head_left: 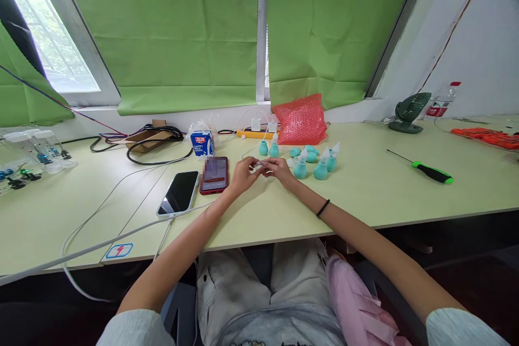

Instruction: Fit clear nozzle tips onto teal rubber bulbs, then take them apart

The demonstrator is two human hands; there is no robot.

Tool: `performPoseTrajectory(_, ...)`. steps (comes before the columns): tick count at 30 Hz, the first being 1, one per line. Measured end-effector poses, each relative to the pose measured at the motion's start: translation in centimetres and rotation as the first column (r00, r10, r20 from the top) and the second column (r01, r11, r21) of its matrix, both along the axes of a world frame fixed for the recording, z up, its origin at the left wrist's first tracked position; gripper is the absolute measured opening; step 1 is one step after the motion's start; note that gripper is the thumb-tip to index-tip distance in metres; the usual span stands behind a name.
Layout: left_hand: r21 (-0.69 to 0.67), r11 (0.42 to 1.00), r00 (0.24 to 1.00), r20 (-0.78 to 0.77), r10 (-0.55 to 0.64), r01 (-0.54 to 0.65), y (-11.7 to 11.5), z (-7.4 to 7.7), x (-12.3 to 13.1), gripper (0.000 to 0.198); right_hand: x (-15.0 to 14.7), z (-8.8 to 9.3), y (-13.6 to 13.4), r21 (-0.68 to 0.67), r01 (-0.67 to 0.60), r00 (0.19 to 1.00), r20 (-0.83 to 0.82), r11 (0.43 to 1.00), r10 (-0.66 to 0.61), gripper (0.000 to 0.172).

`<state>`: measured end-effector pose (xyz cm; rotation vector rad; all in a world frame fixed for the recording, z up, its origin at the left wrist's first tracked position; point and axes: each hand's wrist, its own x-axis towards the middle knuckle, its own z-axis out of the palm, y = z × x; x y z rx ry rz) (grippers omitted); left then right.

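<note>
My left hand (244, 174) and my right hand (280, 170) meet over the table, fingertips pinched together on a small whitish translucent piece (260, 164). Its exact kind is too small to make out, and fingers cover part of it. Just right of my right hand stand several teal squeeze bulbs (300, 171) with clear pointed tips. Behind them, other teal bulbs (311, 157) lie on their sides. Beyond my fingers stand one tipped bulb (274, 149) and one teal bulb without a tip (263, 148).
Two phones (178, 193) (214, 175) lie left of my hands, with white cables (121, 242) crossing the table (357, 200). A blue milk carton (202, 143), red bubble-wrap bag (302, 121) and yellow power strip (253, 134) are behind. Rightward are a screwdriver (432, 172) and green fan (409, 113).
</note>
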<state>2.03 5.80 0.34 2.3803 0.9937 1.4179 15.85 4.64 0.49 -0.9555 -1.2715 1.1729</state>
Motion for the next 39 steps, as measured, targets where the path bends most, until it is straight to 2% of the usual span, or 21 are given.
performPoseTrajectory(5,0.033,0.999,0.99,-0.137,-0.021,0.026,-0.03,0.2,-0.31,0.017,-0.04,0.05,-0.09,0.0,0.003,1.0,0.009,1.0,-0.003,0.025)
performPoseTrajectory(9,0.031,0.999,0.987,-0.158,-0.016,0.021,-0.19,0.31,-0.32,0.018,-0.11,-0.06,0.05,0.005,0.015,1.0,0.019,1.0,-0.015,0.026)
performPoseTrajectory(13,-0.064,0.998,1.0,-0.006,0.02,-0.021,-0.34,0.19,0.08,0.019,-0.12,-0.34,0.34,0.039,0.047,0.999,0.022,0.998,-0.048,0.027)
performPoseTrajectory(16,-0.244,0.968,0.986,0.165,-0.011,0.052,-0.26,0.18,0.32,0.027,-0.09,-0.52,0.5,0.089,0.093,0.995,0.021,0.992,-0.095,0.025)
performPoseTrajectory(18,-0.405,0.896,0.948,0.313,-0.053,0.184,-0.18,0.34,0.3,0.029,-0.08,-0.6,0.53,0.12,0.103,0.994,0.026,0.987,-0.107,0.024)
performPoseTrajectory(21,-0.582,0.729,0.876,0.48,-0.051,0.361,-0.12,0.7,0.07,0.029,-0.13,-0.72,0.51,0.193,0.089,0.992,0.068,0.977,-0.104,0.023)
performPoseTrajectory(24,-0.673,0.599,0.862,0.504,-0.057,0.433,-0.13,0.85,-0.11,0.027,-0.2,-0.86,0.5,0.288,0.079,0.983,0.138,0.954,-0.123,0.022)
performPoseTrajectory(26,-0.683,0.558,0.844,0.533,-0.061,0.471,-0.11,0.78,-0.12,0.026,-0.22,-0.92,0.48,0.322,0.069,0.977,0.167,0.944,-0.129,0.022)
performPoseTrajectory(29,-0.648,0.58,0.81,0.586,-0.035,0.494,-0.03,0.59,0.0,0.026,-0.23,-0.93,0.43,0.321,0.061,0.975,0.185,0.945,-0.126,0.023)
performPoseTrajectory(36,-0.61,0.643,0.808,0.589,-0.022,0.462,0.03,0.5,0.16,0.034,-0.14,-0.84,0.31,0.275,0.088,0.976,0.17,0.957,-0.139,0.024)
performPoseTrajectory(39,-0.606,0.667,0.81,0.586,0.006,0.434,0.11,0.61,0.08,0.034,0.11,-0.76,0.36,0.331,0.189,0.939,0.214,0.924,-0.268,0.021)
